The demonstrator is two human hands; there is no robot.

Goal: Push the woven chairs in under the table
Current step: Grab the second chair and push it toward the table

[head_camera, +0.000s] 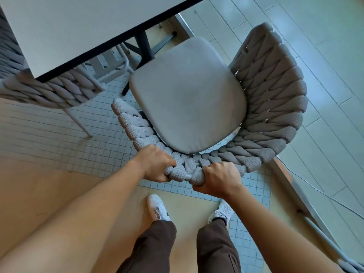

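Second woven chair [49,89] at 9 o'clock, tucked partly under the table [78,26]. Left hand [155,163] curled tight round the braided backrest of the woven chair [271,107] at center, right hand [218,179] clamped on the same rim just beside it. Seat cushion [187,93] pointing toward 11 o'clock, front edge near the table corner, not under.
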